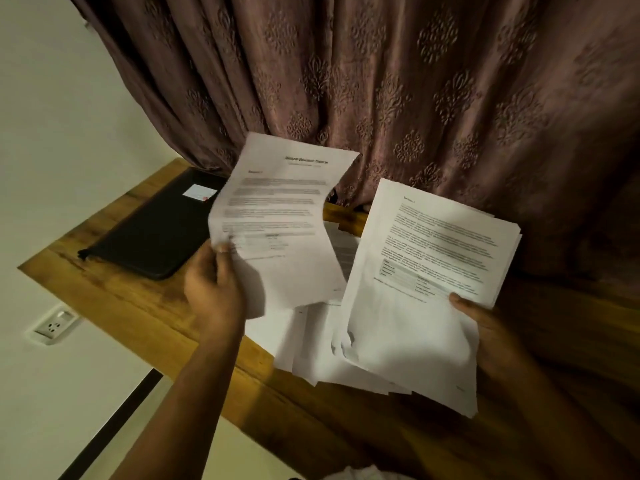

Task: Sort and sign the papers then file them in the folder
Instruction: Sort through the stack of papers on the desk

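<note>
Left hand [213, 289] pinches sheet [277, 216]; right hand [485, 327] holds stack [426, 271].

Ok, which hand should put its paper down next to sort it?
Left, probably: the left hand pinches one sheet above the loose papers; the right hand holds the stack.

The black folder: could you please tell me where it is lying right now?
In the head view, the black folder lies closed at the far left of the wooden desk, just left of the single sheet in the left hand.

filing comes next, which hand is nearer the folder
Left. The left hand, holding one sheet, is just right of the folder; the right hand, holding a stack, is farther right.
</note>
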